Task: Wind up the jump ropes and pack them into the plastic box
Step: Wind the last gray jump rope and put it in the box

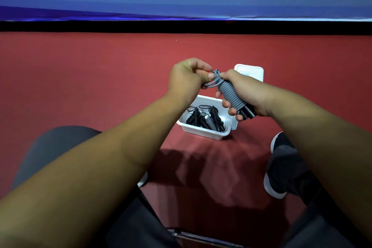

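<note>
A grey jump rope (pixel 229 92) is wound in tight coils around its black handles. My right hand (pixel 241 94) grips this bundle, held in the air above the floor. My left hand (pixel 187 74) pinches the loose end of the grey rope at the top of the bundle. Below the hands, a white plastic box (pixel 203 131) sits open on the red floor. Inside it lie wound jump ropes (pixel 205 119), black and grey.
The white lid (pixel 251 70) of the box lies on the floor behind my right hand. My legs and dark shoes (pixel 277 167) flank the box. A metal chair bar (pixel 201 237) shows at the bottom. A blue wall with a black base strip runs across the back.
</note>
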`<state>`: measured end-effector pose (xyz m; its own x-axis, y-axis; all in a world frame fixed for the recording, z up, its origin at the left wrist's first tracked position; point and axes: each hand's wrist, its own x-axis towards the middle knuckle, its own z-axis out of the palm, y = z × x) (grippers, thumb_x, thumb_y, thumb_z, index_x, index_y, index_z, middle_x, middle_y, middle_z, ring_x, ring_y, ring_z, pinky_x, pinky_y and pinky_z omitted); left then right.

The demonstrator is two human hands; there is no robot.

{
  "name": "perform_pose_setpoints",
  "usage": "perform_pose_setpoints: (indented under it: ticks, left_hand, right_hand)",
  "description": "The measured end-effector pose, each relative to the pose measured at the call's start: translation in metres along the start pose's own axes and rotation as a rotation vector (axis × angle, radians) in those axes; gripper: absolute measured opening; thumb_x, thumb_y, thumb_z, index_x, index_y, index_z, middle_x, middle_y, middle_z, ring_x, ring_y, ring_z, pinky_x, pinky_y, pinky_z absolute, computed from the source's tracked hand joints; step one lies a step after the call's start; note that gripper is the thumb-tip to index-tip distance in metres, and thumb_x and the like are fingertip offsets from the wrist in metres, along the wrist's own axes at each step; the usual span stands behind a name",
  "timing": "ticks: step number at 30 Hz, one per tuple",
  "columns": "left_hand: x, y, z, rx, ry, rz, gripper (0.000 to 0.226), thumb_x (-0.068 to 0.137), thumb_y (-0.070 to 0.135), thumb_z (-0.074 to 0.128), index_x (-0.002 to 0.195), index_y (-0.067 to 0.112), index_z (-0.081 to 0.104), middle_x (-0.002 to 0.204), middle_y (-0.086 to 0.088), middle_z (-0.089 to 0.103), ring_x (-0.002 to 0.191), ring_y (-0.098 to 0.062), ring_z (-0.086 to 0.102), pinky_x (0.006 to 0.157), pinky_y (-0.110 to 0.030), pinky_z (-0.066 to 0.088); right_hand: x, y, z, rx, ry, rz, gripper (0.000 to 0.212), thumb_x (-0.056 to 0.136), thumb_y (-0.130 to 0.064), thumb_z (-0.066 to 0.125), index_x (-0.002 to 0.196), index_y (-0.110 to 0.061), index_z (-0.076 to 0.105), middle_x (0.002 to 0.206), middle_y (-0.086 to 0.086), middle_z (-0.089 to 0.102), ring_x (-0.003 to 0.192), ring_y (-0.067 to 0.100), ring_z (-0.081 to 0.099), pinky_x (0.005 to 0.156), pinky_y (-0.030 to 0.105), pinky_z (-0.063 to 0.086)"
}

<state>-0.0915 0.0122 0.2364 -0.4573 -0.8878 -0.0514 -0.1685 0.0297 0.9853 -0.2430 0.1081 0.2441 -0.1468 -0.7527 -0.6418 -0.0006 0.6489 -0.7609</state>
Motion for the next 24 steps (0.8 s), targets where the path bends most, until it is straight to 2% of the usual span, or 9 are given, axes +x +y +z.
perform_pose_setpoints:
  ticks: [11, 17, 20, 24]
  left_hand:
    - [0.0077, 0.0036, 0.0052, 0.115, -0.033, 0.128, 0.015, 0.085, -0.004, 0.078, 0.097, 0.004, 0.075, 0.076, -0.009, 0.074, 0.064, -0.011, 0.070, 0.063, -0.028, 0.058]
    - [0.0070, 0.0062, 0.0051, 0.082, -0.037, 0.199, 0.020, 0.081, -0.007, 0.077, 0.091, 0.010, 0.077, 0.078, -0.014, 0.075, 0.069, -0.016, 0.071, 0.070, -0.035, 0.063]
    - [0.0065, 0.0069, 0.0051, 0.076, -0.037, 0.226, 0.020, 0.081, -0.007, 0.076, 0.088, 0.012, 0.077, 0.078, -0.014, 0.075, 0.070, -0.019, 0.072, 0.073, -0.040, 0.064]
    - [0.0026, 0.0058, 0.0074, 0.102, -0.047, 0.249, 0.018, 0.083, -0.004, 0.075, 0.089, 0.013, 0.078, 0.078, -0.007, 0.076, 0.072, -0.018, 0.073, 0.074, -0.036, 0.063]
  right_hand:
    - [0.0023, 0.0022, -0.0086, 0.136, -0.050, 0.069, 0.055, 0.088, -0.072, 0.047, 0.085, -0.019, 0.061, 0.068, 0.004, 0.052, 0.052, 0.022, 0.048, 0.058, 0.031, 0.043]
    - [0.0020, 0.0019, -0.0088, 0.202, -0.108, 0.090, 0.055, 0.080, -0.075, 0.051, 0.074, -0.021, 0.058, 0.070, 0.003, 0.050, 0.056, 0.022, 0.047, 0.062, 0.033, 0.042]
    - [0.0000, 0.0016, -0.0083, 0.255, -0.191, 0.108, 0.053, 0.077, -0.074, 0.054, 0.075, -0.021, 0.056, 0.074, 0.003, 0.050, 0.062, 0.023, 0.047, 0.064, 0.034, 0.041]
    - [-0.0019, 0.0037, -0.0057, 0.332, -0.206, 0.127, 0.052, 0.074, -0.071, 0.057, 0.076, -0.020, 0.056, 0.075, 0.005, 0.049, 0.063, 0.023, 0.046, 0.063, 0.033, 0.043]
